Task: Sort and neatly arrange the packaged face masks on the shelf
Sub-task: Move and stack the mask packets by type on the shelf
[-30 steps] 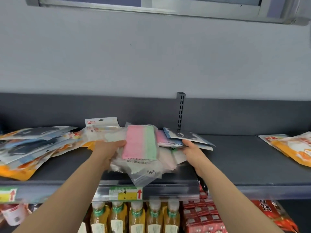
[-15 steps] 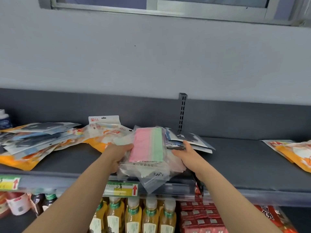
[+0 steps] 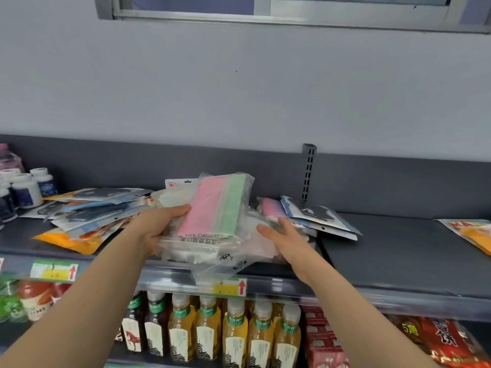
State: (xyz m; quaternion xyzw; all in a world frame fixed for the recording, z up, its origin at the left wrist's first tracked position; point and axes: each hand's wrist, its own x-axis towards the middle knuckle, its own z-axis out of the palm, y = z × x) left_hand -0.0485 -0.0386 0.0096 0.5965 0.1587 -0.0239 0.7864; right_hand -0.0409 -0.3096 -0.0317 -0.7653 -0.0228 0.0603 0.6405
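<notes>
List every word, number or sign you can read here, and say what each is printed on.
"DISPOSABLE MASK", upside down: clear mask pack in the left hand.
"一次性使用口罩", upside down: same pack, just below that line.
"5角": red snack bag.
Red up arrow: shelf price tag.
Too blurred to read: bottle labels, white jars.

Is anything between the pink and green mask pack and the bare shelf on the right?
Yes. The open right hand sits just right of the pink and green mask pack, and a pile of dark mask packs lies before the bare shelf.
</notes>
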